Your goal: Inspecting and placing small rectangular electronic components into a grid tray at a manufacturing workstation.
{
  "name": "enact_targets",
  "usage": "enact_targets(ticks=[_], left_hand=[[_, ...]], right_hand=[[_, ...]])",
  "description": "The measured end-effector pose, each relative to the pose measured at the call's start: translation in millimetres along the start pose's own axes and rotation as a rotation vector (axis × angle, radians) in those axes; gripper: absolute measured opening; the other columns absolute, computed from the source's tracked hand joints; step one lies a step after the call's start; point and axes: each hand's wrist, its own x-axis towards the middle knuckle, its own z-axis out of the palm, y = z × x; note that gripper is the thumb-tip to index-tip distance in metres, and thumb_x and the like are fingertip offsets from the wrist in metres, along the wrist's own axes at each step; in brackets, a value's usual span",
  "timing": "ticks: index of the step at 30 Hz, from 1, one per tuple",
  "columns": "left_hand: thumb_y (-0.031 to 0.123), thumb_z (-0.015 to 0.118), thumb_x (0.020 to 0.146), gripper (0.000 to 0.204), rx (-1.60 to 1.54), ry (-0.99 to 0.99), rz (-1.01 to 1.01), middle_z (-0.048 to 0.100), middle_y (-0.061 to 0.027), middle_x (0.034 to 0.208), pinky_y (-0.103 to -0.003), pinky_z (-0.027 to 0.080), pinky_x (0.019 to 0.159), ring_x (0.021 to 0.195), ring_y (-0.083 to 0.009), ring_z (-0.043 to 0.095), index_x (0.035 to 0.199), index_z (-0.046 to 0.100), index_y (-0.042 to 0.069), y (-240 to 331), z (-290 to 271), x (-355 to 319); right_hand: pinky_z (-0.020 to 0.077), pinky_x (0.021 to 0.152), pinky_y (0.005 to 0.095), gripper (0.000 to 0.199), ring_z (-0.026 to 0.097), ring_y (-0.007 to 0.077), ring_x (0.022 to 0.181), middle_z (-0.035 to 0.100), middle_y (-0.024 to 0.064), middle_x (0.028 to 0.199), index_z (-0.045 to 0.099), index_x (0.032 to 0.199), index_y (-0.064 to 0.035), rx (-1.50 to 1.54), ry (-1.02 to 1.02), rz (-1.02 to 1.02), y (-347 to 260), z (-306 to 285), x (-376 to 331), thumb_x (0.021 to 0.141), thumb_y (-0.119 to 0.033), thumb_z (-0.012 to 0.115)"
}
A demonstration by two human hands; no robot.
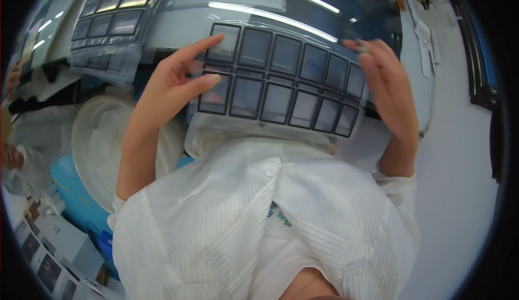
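White striped coat (259, 213) nearest, below both hands. Left hand (170, 86) grasps the left edge of the tray (278, 81), fingers laid over its end cells. Right hand (389, 89) grasps the right edge, fingertips curled at the top corner. Tray is black, gridded, in a clear bag, held between the hands, tilted. Round white lid (100, 143) left of the left hand. Second bagged tray (111, 16) beyond, upper left.
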Motion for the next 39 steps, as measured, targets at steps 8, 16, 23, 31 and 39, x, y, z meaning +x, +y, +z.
enact_targets(ticks=[8, 16, 23, 31, 39], left_hand=[[0.007, 0.067, 0.084, 0.060, -0.091, -0.043, -0.061, 0.053, 0.0083, 0.068, -0.017, 0.034, 0.054, 0.063, -0.0002, 0.045, 0.141, 0.048, 0.009, -1, -5, 0], [0.005, 0.067, 0.085, 0.059, -0.050, -0.126, -0.061, 0.050, 0.0094, 0.064, -0.017, 0.033, 0.053, 0.058, 0.0014, 0.041, 0.141, 0.048, 0.010, -2, -15, 2], [0.007, 0.070, 0.083, 0.064, -0.091, -0.081, -0.079, 0.048, 0.0111, 0.062, -0.018, 0.027, 0.051, 0.055, 0.0016, 0.037, 0.142, 0.046, 0.009, -3, -14, 1], [0.008, 0.070, 0.083, 0.059, -0.057, -0.061, -0.129, 0.053, 0.0092, 0.064, -0.018, 0.034, 0.052, 0.057, 0.0010, 0.042, 0.139, 0.051, 0.012, -2, -13, 1], [0.012, 0.072, 0.083, 0.063, -0.041, -0.096, -0.127, 0.055, 0.0091, 0.065, -0.017, 0.034, 0.052, 0.056, 0.0012, 0.041, 0.141, 0.048, 0.013, 0, -15, 1]], right_hand=[[0.0439, 0.057, 0.0284, 0.030, 0.054, 0.0194, 0.065, 0.054, 0.0058, 0.080, 0.068, 0.109, -0.0095, -0.073, -0.197, -0.568, -36, 76, 47, 0.081, 0.002, 0.068], [0.0462, 0.053, 0.0316, 0.024, 0.059, 0.0222, 0.062, 0.056, 0.0065, 0.076, 0.068, 0.100, -0.0073, -0.120, -0.245, -0.651, -44, 101, 62, 0.078, 0.000, 0.070], [0.0468, 0.054, 0.0320, 0.020, 0.060, 0.0229, 0.063, 0.057, 0.0071, 0.078, 0.068, 0.098, -0.0061, -0.113, -0.281, -0.657, -49, 107, 67, 0.078, -0.001, 0.069], [0.0495, 0.062, 0.0367, 0.017, 0.062, 0.0275, 0.072, 0.060, 0.0089, 0.080, 0.069, 0.096, -0.0045, -0.300, -0.374, -0.662, -66, 115, 76, 0.079, -0.005, 0.068], [0.0488, 0.062, 0.0369, 0.015, 0.062, 0.0280, 0.070, 0.060, 0.0087, 0.079, 0.070, 0.093, -0.0043, -0.372, -0.470, -0.560, -66, 88, 65, 0.079, -0.004, 0.067]])
